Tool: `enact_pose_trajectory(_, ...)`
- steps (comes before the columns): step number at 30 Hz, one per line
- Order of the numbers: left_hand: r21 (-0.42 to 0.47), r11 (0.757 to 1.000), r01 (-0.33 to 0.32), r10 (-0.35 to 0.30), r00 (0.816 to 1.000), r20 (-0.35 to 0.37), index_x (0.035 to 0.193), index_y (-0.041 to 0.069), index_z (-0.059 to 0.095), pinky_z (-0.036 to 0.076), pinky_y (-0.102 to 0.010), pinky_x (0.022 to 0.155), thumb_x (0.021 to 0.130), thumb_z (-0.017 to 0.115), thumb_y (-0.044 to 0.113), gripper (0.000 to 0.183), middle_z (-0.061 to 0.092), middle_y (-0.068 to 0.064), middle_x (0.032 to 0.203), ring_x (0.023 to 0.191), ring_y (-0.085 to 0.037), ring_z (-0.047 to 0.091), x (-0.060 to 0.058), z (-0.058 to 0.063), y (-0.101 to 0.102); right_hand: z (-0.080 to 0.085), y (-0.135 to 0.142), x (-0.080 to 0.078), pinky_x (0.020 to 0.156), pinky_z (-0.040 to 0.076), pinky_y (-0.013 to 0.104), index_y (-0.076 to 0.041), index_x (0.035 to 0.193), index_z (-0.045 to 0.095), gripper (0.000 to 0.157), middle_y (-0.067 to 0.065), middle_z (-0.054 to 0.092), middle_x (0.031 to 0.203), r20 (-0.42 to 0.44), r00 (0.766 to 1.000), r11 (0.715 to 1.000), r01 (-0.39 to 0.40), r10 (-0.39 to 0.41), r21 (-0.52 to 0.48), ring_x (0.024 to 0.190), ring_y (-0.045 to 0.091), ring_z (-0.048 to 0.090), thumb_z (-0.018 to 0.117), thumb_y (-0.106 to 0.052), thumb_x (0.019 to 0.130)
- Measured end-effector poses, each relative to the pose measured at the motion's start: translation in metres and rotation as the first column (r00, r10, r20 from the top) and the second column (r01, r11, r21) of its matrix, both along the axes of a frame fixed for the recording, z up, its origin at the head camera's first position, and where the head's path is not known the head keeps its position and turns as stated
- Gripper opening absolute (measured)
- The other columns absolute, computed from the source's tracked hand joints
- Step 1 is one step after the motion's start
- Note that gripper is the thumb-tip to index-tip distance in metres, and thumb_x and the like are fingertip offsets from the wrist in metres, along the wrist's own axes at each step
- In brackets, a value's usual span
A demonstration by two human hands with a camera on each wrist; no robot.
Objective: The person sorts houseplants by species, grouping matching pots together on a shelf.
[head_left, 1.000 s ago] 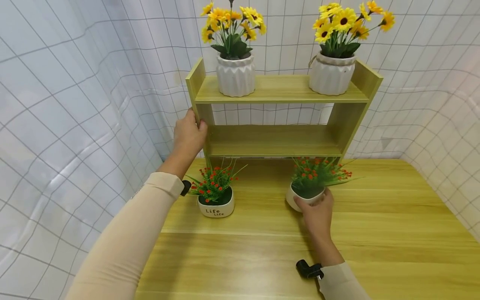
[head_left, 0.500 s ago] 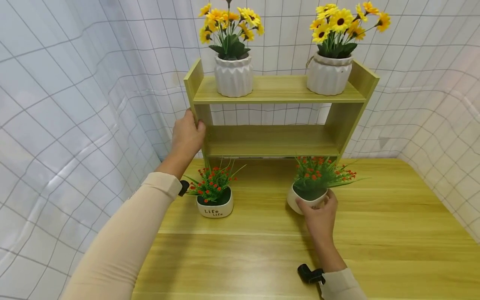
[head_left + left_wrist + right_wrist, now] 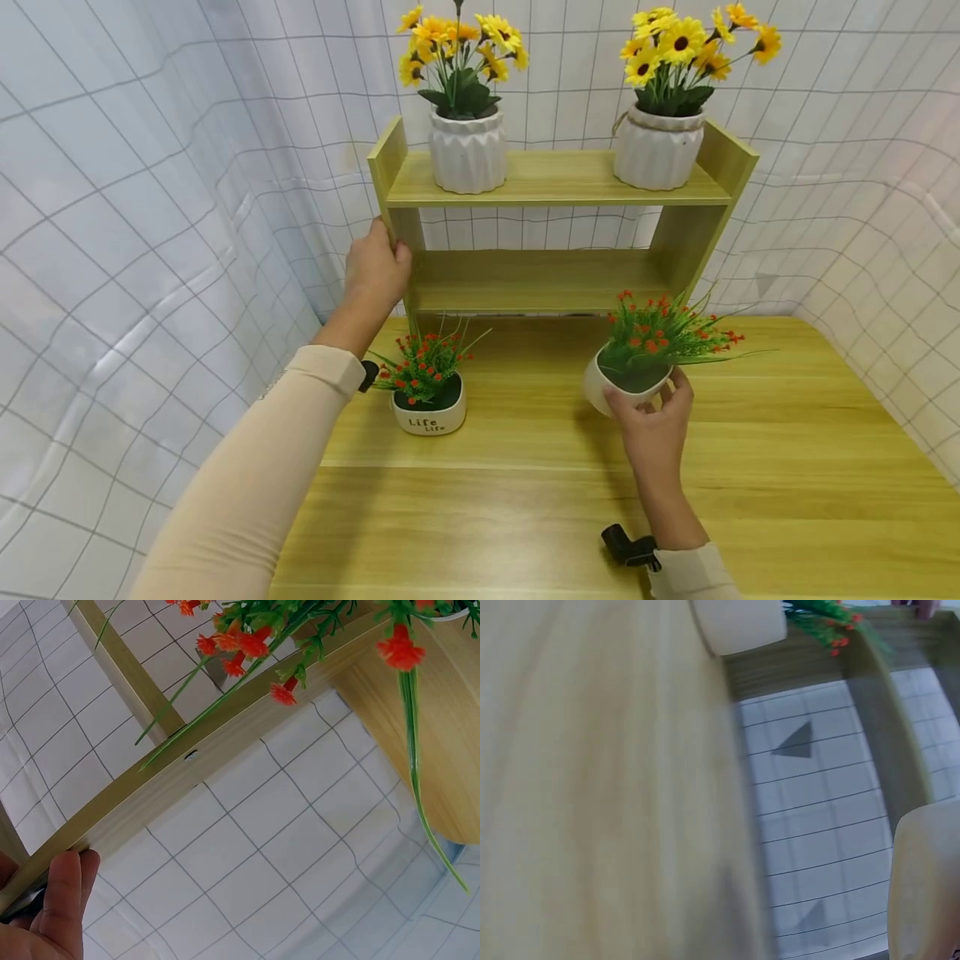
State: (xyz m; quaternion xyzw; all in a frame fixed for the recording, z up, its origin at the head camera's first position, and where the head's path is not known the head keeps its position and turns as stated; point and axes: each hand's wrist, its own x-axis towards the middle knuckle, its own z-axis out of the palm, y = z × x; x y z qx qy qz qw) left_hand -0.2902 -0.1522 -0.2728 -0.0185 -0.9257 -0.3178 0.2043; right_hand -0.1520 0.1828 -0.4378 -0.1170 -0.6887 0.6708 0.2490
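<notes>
Left of centre, the left hand (image 3: 375, 268) curls round the side of the wooden shelf (image 3: 555, 287), ideally lightly but steadily. Right of centre, the right hand (image 3: 658, 425) pinches the tilted planter (image 3: 596, 387) between thumb and fingers, best moved gently; it is white, rounded, its red-flowered greenery (image 3: 660, 332) splaying right.

White grid-patterned sheets (image 3: 172, 275) hem me in on three sides, like a small booth. My wood-grain table (image 3: 795, 467), little shelf (image 3: 547, 279) and potted flowers (image 3: 637, 354) look homely, but I can't tell whether this is a home.
</notes>
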Motion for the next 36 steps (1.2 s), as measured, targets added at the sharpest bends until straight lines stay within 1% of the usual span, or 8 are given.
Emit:
enact_pose_trajectory(5, -0.007, 1.000, -0.006, 0.006, 1.000, -0.002, 0.120, -0.002, 0.051, 0.053, -0.055, 0.075, 0.100, 0.046, 0.018, 0.028, 0.065, -0.030, 0.108, 0.096, -0.046, 0.065, 0.000, -0.001, 0.000, 0.014, 0.001, 0.002, 0.101, 0.041, 0.049, -0.017, 0.151, 0.027, 0.094, 0.002, 0.026, 0.151, -0.042, 0.999, 1.000, 0.006, -0.006, 0.002, 0.138, 0.023, 0.033, 0.086, -0.014, 0.077)
enact_pose_trajectory(10, -0.017, 1.000, -0.011, 0.011, 1.000, -0.008, 0.120, -0.003, 0.050, 0.053, -0.055, 0.075, 0.101, 0.046, 0.017, 0.028, 0.065, -0.031, 0.107, 0.096, -0.047, 0.065, -0.002, -0.002, 0.000, 0.026, 0.001, 0.004, 0.103, 0.039, 0.048, -0.017, 0.151, 0.028, 0.093, 0.000, 0.027, 0.150, -0.083, 0.996, 1.000, 0.011, -0.011, -0.006, 0.137, 0.022, 0.033, 0.085, -0.010, 0.077)
enact_pose_trajectory(16, -0.022, 1.000, -0.012, 0.012, 1.000, 0.003, 0.120, -0.002, 0.050, 0.053, -0.055, 0.073, 0.101, 0.046, 0.017, 0.028, 0.065, -0.031, 0.106, 0.094, -0.047, 0.065, -0.002, -0.001, -0.001, 0.039, 0.001, 0.004, 0.106, 0.038, 0.050, -0.017, 0.151, 0.029, 0.093, 0.000, 0.028, 0.150, -0.088, 0.996, 1.000, 0.004, -0.003, 0.007, 0.139, 0.023, 0.032, 0.084, -0.011, 0.077)
enact_pose_trajectory(20, -0.022, 1.000, -0.010, 0.010, 1.000, 0.004, 0.120, -0.002, 0.050, 0.052, -0.055, 0.074, 0.100, 0.046, 0.017, 0.028, 0.065, -0.031, 0.107, 0.096, -0.047, 0.065, -0.001, -0.001, 0.000, 0.045, 0.002, 0.002, 0.107, 0.037, 0.051, -0.017, 0.151, 0.029, 0.093, 0.000, 0.028, 0.151, -0.092, 0.996, 1.000, -0.004, 0.005, 0.010, 0.139, 0.022, 0.031, 0.084, -0.010, 0.077)
enact_pose_trajectory(28, -0.010, 1.000, -0.007, 0.007, 1.000, 0.019, 0.122, -0.002, 0.050, 0.053, -0.054, 0.076, 0.100, 0.047, 0.017, 0.028, 0.064, -0.030, 0.109, 0.098, -0.047, 0.065, -0.002, -0.002, 0.000, 0.057, 0.003, -0.010, 0.109, 0.035, 0.049, -0.018, 0.152, 0.027, 0.095, -0.001, 0.025, 0.153, -0.108, 0.994, 0.999, -0.027, 0.029, 0.024, 0.140, 0.020, 0.029, 0.084, -0.011, 0.076)
enact_pose_trajectory(33, -0.012, 1.000, -0.011, 0.012, 1.000, 0.013, 0.122, -0.002, 0.050, 0.053, -0.055, 0.078, 0.100, 0.047, 0.017, 0.029, 0.065, -0.030, 0.110, 0.099, -0.047, 0.065, -0.002, -0.001, 0.000, 0.067, 0.003, -0.023, 0.106, 0.040, 0.047, -0.020, 0.153, 0.026, 0.096, 0.000, 0.023, 0.152, -0.125, 0.990, 0.998, -0.066, 0.068, 0.021, 0.138, 0.022, 0.033, 0.084, -0.011, 0.077)
enact_pose_trajectory(36, -0.012, 1.000, -0.011, 0.011, 1.000, 0.012, 0.121, -0.002, 0.050, 0.053, -0.055, 0.078, 0.100, 0.047, 0.017, 0.029, 0.065, -0.030, 0.109, 0.099, -0.047, 0.064, -0.001, -0.001, 0.001, 0.071, 0.003, -0.034, 0.103, 0.044, 0.045, -0.019, 0.152, 0.027, 0.095, 0.001, 0.024, 0.151, -0.134, 0.988, 0.997, -0.071, 0.074, 0.026, 0.135, 0.022, 0.035, 0.084, -0.011, 0.077)
